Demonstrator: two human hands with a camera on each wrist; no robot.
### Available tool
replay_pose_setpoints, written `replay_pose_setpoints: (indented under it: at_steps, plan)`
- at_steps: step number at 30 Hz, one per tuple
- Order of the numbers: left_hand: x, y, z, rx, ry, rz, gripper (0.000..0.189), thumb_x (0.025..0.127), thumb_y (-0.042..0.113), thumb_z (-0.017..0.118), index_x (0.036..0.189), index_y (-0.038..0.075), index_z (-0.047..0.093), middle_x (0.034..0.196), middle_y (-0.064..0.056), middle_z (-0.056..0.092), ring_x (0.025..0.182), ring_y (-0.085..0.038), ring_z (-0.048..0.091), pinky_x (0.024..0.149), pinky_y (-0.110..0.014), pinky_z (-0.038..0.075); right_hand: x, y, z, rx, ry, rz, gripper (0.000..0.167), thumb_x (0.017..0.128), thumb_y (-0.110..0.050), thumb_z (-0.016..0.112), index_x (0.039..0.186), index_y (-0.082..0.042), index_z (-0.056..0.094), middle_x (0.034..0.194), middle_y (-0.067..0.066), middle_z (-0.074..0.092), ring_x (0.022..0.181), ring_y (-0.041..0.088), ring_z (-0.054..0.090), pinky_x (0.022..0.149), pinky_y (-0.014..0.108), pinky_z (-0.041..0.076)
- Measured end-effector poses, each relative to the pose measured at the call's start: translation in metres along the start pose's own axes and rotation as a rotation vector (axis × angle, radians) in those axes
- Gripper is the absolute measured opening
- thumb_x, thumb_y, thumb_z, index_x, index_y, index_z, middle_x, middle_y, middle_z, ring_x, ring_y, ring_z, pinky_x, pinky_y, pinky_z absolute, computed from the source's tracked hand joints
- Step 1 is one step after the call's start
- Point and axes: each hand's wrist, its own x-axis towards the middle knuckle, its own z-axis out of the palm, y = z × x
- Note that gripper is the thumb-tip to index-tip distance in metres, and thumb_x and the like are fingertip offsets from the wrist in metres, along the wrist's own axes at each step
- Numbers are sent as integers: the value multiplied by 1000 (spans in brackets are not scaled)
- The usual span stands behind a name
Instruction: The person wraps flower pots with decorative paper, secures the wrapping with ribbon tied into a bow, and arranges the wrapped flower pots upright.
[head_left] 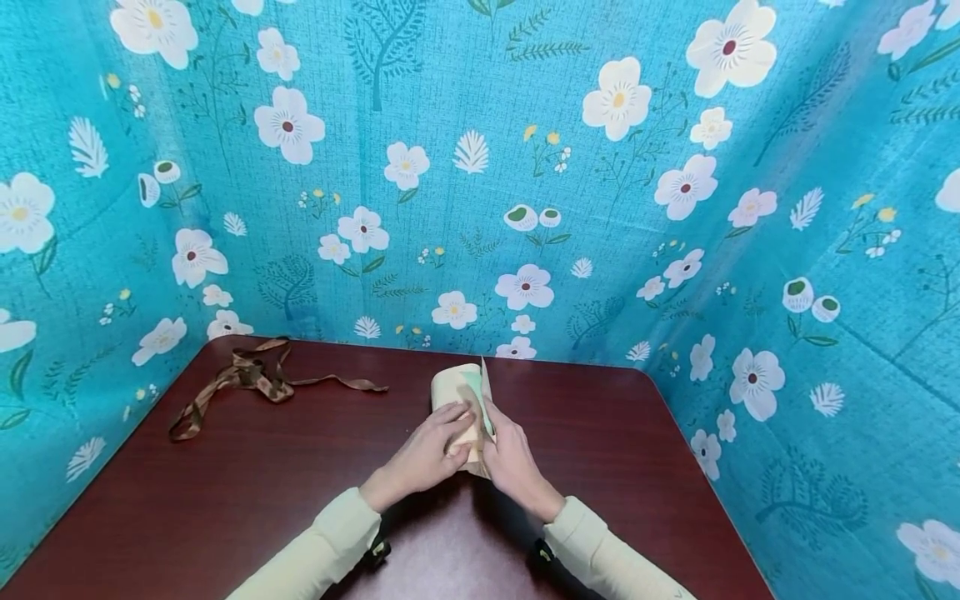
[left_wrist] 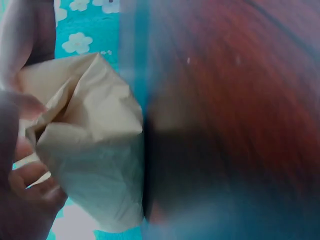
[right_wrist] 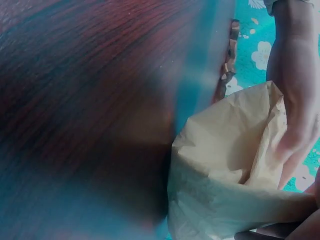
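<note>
A bundle in cream wrapping paper [head_left: 450,385] lies on the table in front of me, and a pale green strip shows beside its raised right edge. My left hand [head_left: 423,454] lies over its left and top side, fingers across the paper and thumb near the close end. My right hand [head_left: 513,462] grips the paper's right side, where a flap [head_left: 486,382] stands up. In the left wrist view, the end of the wrapping paper [left_wrist: 105,105] is creased into a pointed fold. The right wrist view shows the folded paper [right_wrist: 225,140] between both hands. What it wraps is hidden.
A brown satin ribbon [head_left: 258,382] lies loosely tangled at the table's back left, one tail stretching toward the bundle. The dark red wooden table [head_left: 600,433] ends at a blue floral cloth [head_left: 450,208] hanging at the back and sides.
</note>
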Motion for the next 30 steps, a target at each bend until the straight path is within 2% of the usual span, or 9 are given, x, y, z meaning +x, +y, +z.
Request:
replay_pose_setpoints:
  at_steps: [4,8,11,15,18,21,24,27,30]
  plan:
    - [-3,-2,-6,-49,-41,-74,49,91,17,67,140,11,63,139,-24,43,127,-39,40,102,-53,43,0,-1,1,9,-11,6,60,94,-1,53,154,-7,44,154,9,49,140,18,47,111,43,43]
    - [-6,-2,-6,-49,-30,-105,47,94,17,67,140,16,64,120,-16,41,109,-34,37,88,-44,38,1,-1,2,4,-12,-7,60,94,0,53,153,-3,44,153,12,49,140,20,47,111,45,43]
    - [-8,-2,-5,-39,29,-98,46,93,17,72,137,10,66,113,-12,45,99,-28,41,82,-37,37,1,-2,2,9,-28,-7,62,92,2,51,154,-4,43,155,10,48,141,18,45,112,43,42]
    - [-10,-2,-4,-80,159,-133,45,84,17,83,126,2,71,108,-6,60,86,-20,54,74,-30,49,0,-2,3,8,-48,-18,70,86,7,49,155,-7,43,156,5,47,141,14,45,112,41,43]
    - [-12,0,-5,-146,219,-178,37,80,16,87,112,3,75,102,-4,67,76,-16,60,64,-32,55,0,-4,4,2,-54,-35,70,85,9,50,153,-6,45,154,8,49,140,17,46,111,43,43]
    - [-15,-1,-4,-189,237,-183,23,79,15,87,98,6,75,99,-4,69,76,-15,62,64,-38,57,1,-6,5,-4,-58,-48,65,87,8,53,150,-4,48,152,13,51,140,21,47,111,45,43]
    - [-17,-3,-4,-189,241,-150,16,80,16,85,90,8,76,100,-4,71,82,-15,65,70,-37,58,1,-7,7,-9,-59,-56,62,87,6,57,149,-4,51,150,15,52,140,23,48,112,46,43]
    - [-19,-5,-7,-175,219,-119,17,78,14,83,93,7,77,106,-5,72,93,-17,69,78,-33,58,1,-8,8,-21,-61,-68,62,87,5,58,148,-3,52,150,15,53,140,25,48,111,47,43]
    - [-21,-5,-13,-229,163,-126,26,78,7,77,103,3,78,114,-9,71,103,-19,69,84,-36,59,2,-10,8,-38,-74,-75,62,87,6,57,148,-3,51,151,15,52,141,27,48,112,47,42]
